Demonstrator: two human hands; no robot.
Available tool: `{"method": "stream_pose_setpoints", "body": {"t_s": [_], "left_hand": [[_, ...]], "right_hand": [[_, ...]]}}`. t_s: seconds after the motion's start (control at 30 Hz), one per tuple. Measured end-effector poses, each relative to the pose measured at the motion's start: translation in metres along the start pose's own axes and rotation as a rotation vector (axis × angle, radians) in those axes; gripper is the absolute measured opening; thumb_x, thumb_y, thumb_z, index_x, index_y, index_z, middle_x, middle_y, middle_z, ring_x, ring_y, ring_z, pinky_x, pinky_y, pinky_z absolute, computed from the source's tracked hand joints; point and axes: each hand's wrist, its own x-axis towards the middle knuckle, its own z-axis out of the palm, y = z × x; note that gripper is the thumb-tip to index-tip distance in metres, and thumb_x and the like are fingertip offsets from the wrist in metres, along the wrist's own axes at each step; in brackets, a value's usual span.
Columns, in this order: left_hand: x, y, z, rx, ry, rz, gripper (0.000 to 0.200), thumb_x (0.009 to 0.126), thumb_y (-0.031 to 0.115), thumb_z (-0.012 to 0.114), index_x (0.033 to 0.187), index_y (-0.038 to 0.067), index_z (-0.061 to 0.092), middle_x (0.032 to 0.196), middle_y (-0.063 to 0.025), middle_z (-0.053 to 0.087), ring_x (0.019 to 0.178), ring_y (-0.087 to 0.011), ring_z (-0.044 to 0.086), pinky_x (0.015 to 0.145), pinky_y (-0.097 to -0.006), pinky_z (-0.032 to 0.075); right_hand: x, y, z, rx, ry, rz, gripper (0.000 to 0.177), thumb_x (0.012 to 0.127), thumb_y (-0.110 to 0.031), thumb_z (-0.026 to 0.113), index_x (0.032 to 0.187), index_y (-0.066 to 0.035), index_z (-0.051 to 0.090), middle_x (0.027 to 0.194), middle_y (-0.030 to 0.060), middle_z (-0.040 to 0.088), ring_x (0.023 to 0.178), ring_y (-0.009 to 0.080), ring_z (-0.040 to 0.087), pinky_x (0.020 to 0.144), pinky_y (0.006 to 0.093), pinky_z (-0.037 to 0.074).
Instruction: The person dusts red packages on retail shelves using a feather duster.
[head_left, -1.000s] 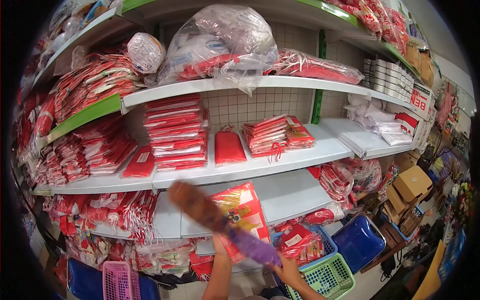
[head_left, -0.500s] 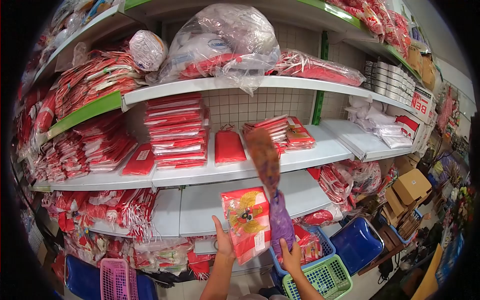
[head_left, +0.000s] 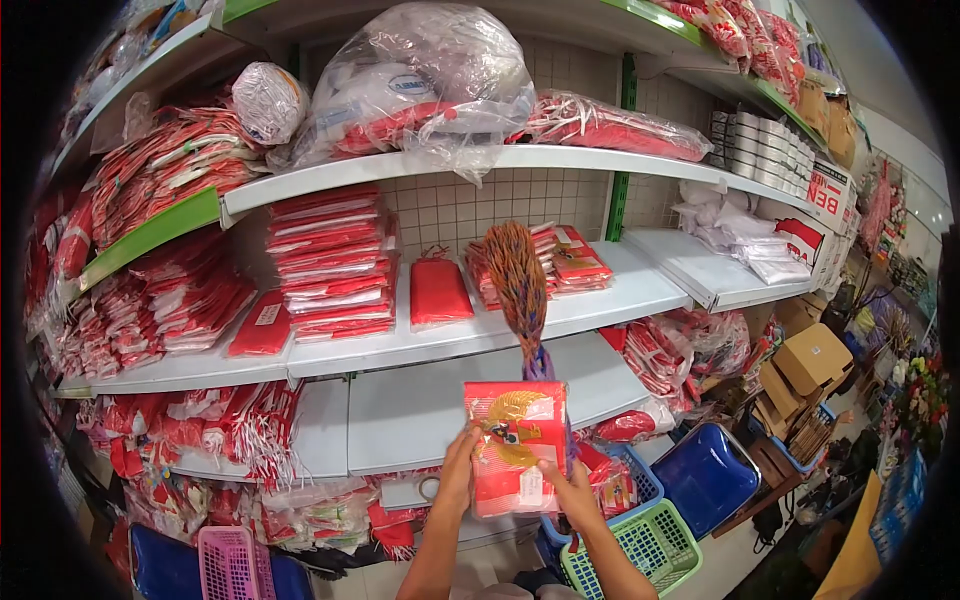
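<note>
- Head view, the only camera. I see two hands, one packet and one duster in play.
- Left hand (head_left: 461,470): fingers closed on the left edge of the red packet (head_left: 517,445), thumb on its front.
- Right hand (head_left: 572,492): closed on the packet's lower right edge. Both hands grip the same item.
- The packet is held upright in the air in front of the bare lower shelf (head_left: 420,410), below the middle shelf (head_left: 600,305).
- Packet markings: one gold eagle emblem with a small shield on the upper front, and one white sticker low on the front. I cannot read the sticker.
- One feather duster (head_left: 517,278) rises upright from behind the packet, brown and orange head above a purple handle. The handle's lower end is hidden, so I cannot tell which hand holds it.
- Readable writing: "BEN" in red on a white carton (head_left: 838,205), far right. The blue oval mark on the big clear bag (head_left: 420,85) on the top shelf is too small to read.
- Middle shelf count: one tall stack of red packets (head_left: 330,265), one single red packet (head_left: 438,292) with its face to the front, two low stacks (head_left: 565,262) partly behind the duster.
- A flat red pack (head_left: 262,322) carries one white label, unreadable.
- Floor count: one green basket (head_left: 640,548), one pink basket (head_left: 232,565), one blue bin (head_left: 708,475).
</note>
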Motion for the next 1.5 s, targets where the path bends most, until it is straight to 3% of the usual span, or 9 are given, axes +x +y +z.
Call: {"method": "stream_pose_setpoints", "body": {"t_s": [0.17, 0.43, 0.53, 0.63, 0.87, 0.97, 1.2, 1.3, 1.5], "left_hand": [[0.006, -0.010, -0.013, 0.138, -0.040, 0.095, 0.042, 0.094, 0.034, 0.040, 0.128, 0.009, 0.043, 0.123, -0.0066, 0.047, 0.107, -0.0187, 0.049, 0.092, -0.0327, 0.042], [0.017, -0.039, -0.030, -0.646, -0.096, 0.157, 0.049, 0.093, 0.043, 0.033, 0.125, 0.009, 0.046, 0.124, -0.0100, 0.049, 0.110, -0.0229, 0.051, 0.092, -0.0375, 0.044], [0.022, -0.030, -0.061, -0.738, -0.155, 0.220, 0.050, 0.093, 0.045, 0.033, 0.124, 0.009, 0.047, 0.123, -0.0100, 0.050, 0.109, -0.0231, 0.051, 0.092, -0.0375, 0.044], [0.018, -0.014, -0.069, -0.714, -0.134, 0.236, 0.051, 0.092, 0.046, 0.033, 0.124, 0.009, 0.047, 0.122, -0.0099, 0.051, 0.108, -0.0234, 0.052, 0.091, -0.0376, 0.044], [0.010, -0.006, -0.049, -0.555, -0.158, 0.159, 0.054, 0.092, 0.049, 0.033, 0.123, 0.008, 0.048, 0.120, -0.0098, 0.054, 0.106, -0.0239, 0.054, 0.090, -0.0379, 0.045], [0.008, -0.017, -0.050, -0.492, -0.162, 0.171, 0.055, 0.091, 0.051, 0.033, 0.122, 0.008, 0.048, 0.119, -0.0097, 0.055, 0.105, -0.0242, 0.054, 0.090, -0.0379, 0.045], [0.029, -0.044, -0.083, -0.870, -0.328, 0.098, 0.055, 0.090, 0.049, 0.036, 0.119, 0.005, 0.049, 0.112, -0.0131, 0.057, 0.099, -0.0308, 0.057, 0.087, -0.0446, 0.047], [0.019, -0.014, -0.070, -0.847, -0.160, 0.110, 0.055, 0.090, 0.049, 0.036, 0.119, 0.005, 0.049, 0.113, -0.0139, 0.057, 0.098, -0.0322, 0.057, 0.087, -0.0459, 0.046], [0.013, 0.012, -0.051, -0.955, -0.202, 0.116, 0.056, 0.091, 0.047, 0.034, 0.126, 0.004, 0.042, 0.123, -0.0164, 0.050, 0.108, -0.0357, 0.051, 0.093, -0.0504, 0.042]], "right_hand": [[0.011, -0.014, -0.003, -0.502, 0.101, -0.491, 0.039, 0.081, -0.021, 0.062, 0.104, 0.008, 0.051, 0.068, 0.0213, 0.059, 0.061, 0.0279, 0.062, 0.055, 0.0354, 0.046], [-0.039, -0.021, 0.037, -0.955, -0.282, -0.249, 0.065, 0.084, -0.042, 0.056, 0.123, 0.006, 0.039, 0.070, 0.0239, 0.059, 0.062, 0.0388, 0.060, 0.057, 0.0438, 0.046], [-0.035, 0.027, 0.006, -1.043, -0.316, -0.516, 0.063, 0.086, -0.040, 0.054, 0.124, 0.007, 0.038, 0.060, 0.0248, 0.056, 0.056, 0.0404, 0.058, 0.054, 0.0458, 0.045], [-0.039, 0.027, -0.008, -0.958, -0.056, -0.153, 0.055, 0.085, -0.039, 0.055, 0.114, 0.007, 0.047, 0.063, 0.0219, 0.058, 0.061, 0.0366, 0.061, 0.054, 0.0450, 0.046], [-0.036, 0.036, -0.016, -1.115, -0.252, -0.525, 0.060, 0.086, -0.037, 0.055, 0.119, 0.011, 0.043, 0.061, 0.0245, 0.056, 0.057, 0.0397, 0.058, 0.052, 0.0449, 0.045], [-0.021, 0.025, -0.005, -0.838, 0.058, -0.278, 0.057, 0.084, -0.030, 0.057, 0.120, 0.011, 0.042, 0.060, 0.0233, 0.056, 0.055, 0.0392, 0.058, 0.051, 0.0446, 0.045], [-0.037, 0.037, -0.005, -0.998, -0.302, -0.598, 0.051, 0.085, -0.033, 0.057, 0.118, 0.004, 0.046, 0.065, 0.0227, 0.058, 0.059, 0.0413, 0.058, 0.052, 0.0458, 0.044], [-0.046, 0.028, -0.006, -0.877, -0.049, -0.092, 0.049, 0.084, -0.032, 0.057, 0.118, 0.002, 0.047, 0.071, 0.0225, 0.059, 0.063, 0.0408, 0.058, 0.056, 0.0452, 0.045], [-0.054, 0.087, -0.031, -1.011, -0.350, -0.438, 0.059, 0.083, -0.037, 0.058, 0.120, 0.007, 0.043, 0.063, 0.0229, 0.057, 0.057, 0.0384, 0.058, 0.053, 0.0440, 0.044]]}}
